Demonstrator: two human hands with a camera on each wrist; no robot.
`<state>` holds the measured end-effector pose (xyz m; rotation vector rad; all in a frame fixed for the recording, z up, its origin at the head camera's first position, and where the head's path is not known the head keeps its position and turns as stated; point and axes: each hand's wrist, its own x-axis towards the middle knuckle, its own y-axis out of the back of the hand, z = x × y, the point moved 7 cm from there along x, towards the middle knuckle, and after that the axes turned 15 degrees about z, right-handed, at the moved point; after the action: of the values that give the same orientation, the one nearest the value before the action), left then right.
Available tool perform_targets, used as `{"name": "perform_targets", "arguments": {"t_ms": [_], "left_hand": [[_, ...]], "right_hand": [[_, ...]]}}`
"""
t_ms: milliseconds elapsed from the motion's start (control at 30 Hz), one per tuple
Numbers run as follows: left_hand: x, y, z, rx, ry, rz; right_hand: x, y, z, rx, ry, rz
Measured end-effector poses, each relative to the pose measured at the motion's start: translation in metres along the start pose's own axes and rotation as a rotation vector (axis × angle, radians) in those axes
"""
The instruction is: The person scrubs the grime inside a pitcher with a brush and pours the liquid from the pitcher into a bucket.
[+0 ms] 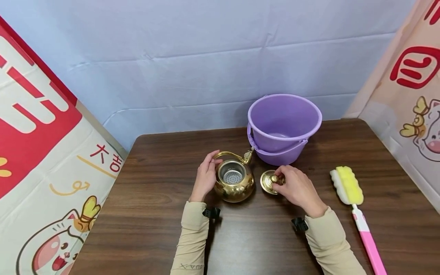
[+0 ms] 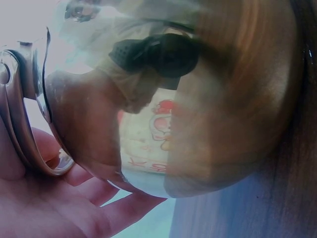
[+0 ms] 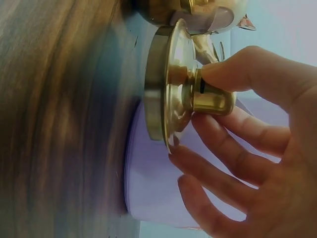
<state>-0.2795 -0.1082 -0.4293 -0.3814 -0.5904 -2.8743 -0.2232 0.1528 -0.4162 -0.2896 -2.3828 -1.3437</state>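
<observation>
A round gold teapot (image 1: 235, 187) stands uncovered on the table, its perforated metal strainer (image 1: 232, 176) showing in the opening. At the pot's left side, my left hand (image 1: 206, 173) holds the arched handle (image 1: 227, 153). In the left wrist view the fingers (image 2: 131, 210) reach round the handle and along the shiny body. My right hand (image 1: 297, 185) pinches the knob (image 3: 215, 96) of the gold lid (image 1: 266, 183) between thumb and fingers. The lid is right of the pot, close over the tabletop, with its flange facing down.
Behind the teapot and lid stands a purple bucket (image 1: 283, 147), its handle hanging down in front, near the spout. A sponge brush (image 1: 348, 185) with a pink and white handle lies at the right. The wooden table (image 1: 154, 214) meets a pale cloth backdrop (image 1: 172, 84).
</observation>
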Motion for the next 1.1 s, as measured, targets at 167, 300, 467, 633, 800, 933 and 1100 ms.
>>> {"name": "perform_targets", "arguments": {"t_ms": [167, 300, 467, 633, 800, 933, 1100], "left_hand": [[0.000, 0.001, 0.000, 0.000, -0.001, -0.001], [0.000, 0.000, 0.000, 0.001, -0.004, -0.001], [0.000, -0.001, -0.002, 0.000, 0.006, 0.001], [-0.001, -0.002, -0.003, -0.001, 0.011, -0.007], [-0.001, -0.002, -0.001, 0.002, 0.012, -0.006], [0.000, -0.001, -0.001, 0.000, 0.011, -0.006], [0.000, 0.000, -0.001, 0.000, 0.012, -0.007]], "right_hand": [[0.000, -0.002, 0.001, -0.002, -0.003, -0.028], [-0.001, -0.005, 0.001, 0.001, -0.009, -0.056], [-0.002, -0.008, 0.001, 0.000, -0.018, -0.086], [-0.004, -0.011, 0.001, 0.003, -0.024, -0.101], [-0.004, -0.011, 0.000, 0.004, -0.026, -0.112], [-0.003, -0.013, 0.000, 0.004, -0.022, -0.120], [-0.003, -0.015, 0.000, 0.001, -0.018, -0.128]]}}
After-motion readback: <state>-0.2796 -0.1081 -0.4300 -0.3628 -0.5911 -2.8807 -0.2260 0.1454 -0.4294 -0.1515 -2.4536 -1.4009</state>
